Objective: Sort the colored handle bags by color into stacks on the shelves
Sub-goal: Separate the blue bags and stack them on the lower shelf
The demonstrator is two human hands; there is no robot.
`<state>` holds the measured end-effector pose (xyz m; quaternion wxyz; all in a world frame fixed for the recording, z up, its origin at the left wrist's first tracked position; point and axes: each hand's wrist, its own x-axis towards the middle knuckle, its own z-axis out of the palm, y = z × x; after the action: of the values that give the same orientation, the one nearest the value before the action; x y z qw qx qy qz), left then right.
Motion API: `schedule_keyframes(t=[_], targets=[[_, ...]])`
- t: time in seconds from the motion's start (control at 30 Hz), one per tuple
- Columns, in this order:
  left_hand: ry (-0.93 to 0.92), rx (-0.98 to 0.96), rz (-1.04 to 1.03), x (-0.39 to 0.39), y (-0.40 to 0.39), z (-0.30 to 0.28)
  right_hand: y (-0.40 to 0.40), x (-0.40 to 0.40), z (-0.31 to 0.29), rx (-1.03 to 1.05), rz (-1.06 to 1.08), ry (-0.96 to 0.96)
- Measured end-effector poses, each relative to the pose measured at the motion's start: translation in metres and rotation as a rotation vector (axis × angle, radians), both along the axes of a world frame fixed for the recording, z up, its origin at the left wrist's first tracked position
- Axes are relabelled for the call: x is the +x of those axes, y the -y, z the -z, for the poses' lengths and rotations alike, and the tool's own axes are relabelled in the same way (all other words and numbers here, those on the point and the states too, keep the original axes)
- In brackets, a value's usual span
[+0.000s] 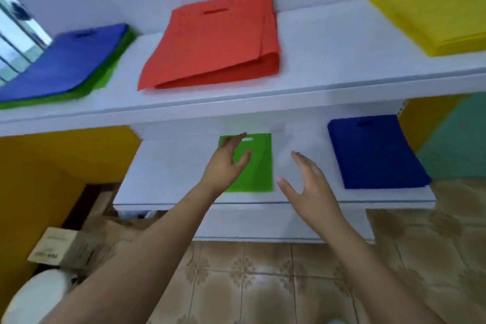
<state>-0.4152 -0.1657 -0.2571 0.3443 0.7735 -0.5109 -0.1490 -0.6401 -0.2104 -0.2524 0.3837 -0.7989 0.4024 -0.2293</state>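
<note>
White shelves carry the bags. Both arms reach toward the lower shelf [184, 166]: left hand [226, 163] spread loosely above the green bag [259, 166], right hand [307, 181] beside it, fingers relaxed, holding nothing.

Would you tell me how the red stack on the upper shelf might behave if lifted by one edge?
The red stack would probably sag, since its thin layers already splay at the front. Upper bags may slide off, as the edges look uneven. It likely weighs little for its size.
</note>
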Motion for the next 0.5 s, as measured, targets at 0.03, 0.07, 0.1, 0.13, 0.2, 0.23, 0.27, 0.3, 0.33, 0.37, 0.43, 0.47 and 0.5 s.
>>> schedule_keyframes(t=[0.03, 0.07, 0.1, 0.13, 0.2, 0.23, 0.27, 0.3, 0.33, 0.37, 0.43, 0.47, 0.5], targets=[[0.008, -0.032, 0.012, 0.012, -0.021, -0.013, -0.015, 0.015, -0.011, -0.022, -0.026, 0.018], [0.028, -0.064, 0.019, 0.024, -0.042, -0.027, -0.030, 0.032, -0.022, -0.050, -0.050, 0.035], [0.051, -0.089, 0.024, 0.037, -0.063, -0.039, -0.045, 0.048, -0.032, -0.082, -0.069, 0.048], [0.073, -0.109, 0.023, 0.049, -0.082, -0.051, -0.058, 0.065, -0.042, -0.110, -0.082, 0.059], [0.098, -0.169, -0.008, 0.076, -0.120, -0.077, -0.085, 0.099, -0.061, -0.135, -0.104, 0.079], [0.113, -0.207, -0.027, 0.090, -0.137, -0.091, -0.097, 0.117, -0.070, -0.144, -0.113, 0.092], [0.130, -0.237, -0.047, 0.106, -0.151, -0.104, -0.106, 0.135, -0.078, -0.155, -0.119, 0.103], [0.150, -0.266, -0.068, 0.122, -0.162, -0.117, -0.115, 0.153, -0.086, -0.175, -0.127, 0.114], [0.172, -0.289, -0.096, 0.138, -0.172, -0.129, -0.123, 0.171, -0.094, -0.192, -0.140, 0.124], [0.197, -0.311, -0.129, 0.155, -0.181, -0.142, -0.130, 0.188, -0.103, -0.202, -0.156, 0.137], [0.235, -0.359, -0.194, 0.188, -0.191, -0.163, -0.140, 0.219, -0.118, -0.218, -0.182, 0.165], [0.245, -0.378, -0.217, 0.204, -0.194, -0.172, -0.144, 0.233, -0.125, -0.223, -0.196, 0.175], [0.255, -0.391, -0.233, 0.220, -0.195, -0.181, -0.146, 0.247, -0.132, -0.232, -0.212, 0.183]])
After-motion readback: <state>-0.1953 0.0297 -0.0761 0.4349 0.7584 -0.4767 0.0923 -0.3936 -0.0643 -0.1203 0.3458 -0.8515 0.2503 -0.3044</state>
